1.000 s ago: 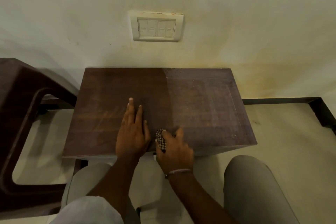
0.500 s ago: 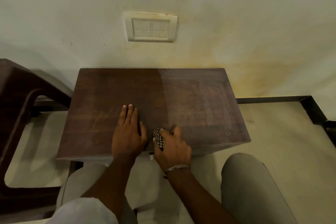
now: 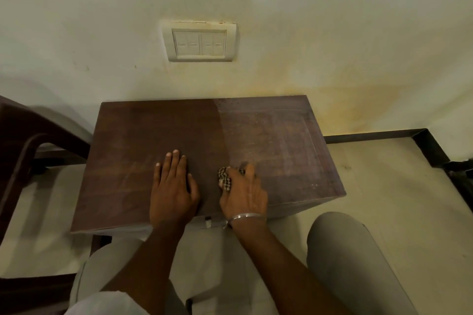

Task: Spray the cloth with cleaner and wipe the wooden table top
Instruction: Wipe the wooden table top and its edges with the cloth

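From the head view, you are gripping the checked cloth (image 3: 225,178) bunched under your right hand (image 3: 244,193), fingers curled round it, close to the front edge of the wooden table top (image 3: 281,140), about midway along. Your left hand (image 3: 174,186) is lying flat just beside it, fingers straight, steadying the table. The right half is looking duller than the left, so you are best pressing evenly and running overlapping strokes toward the right edge and back right corner
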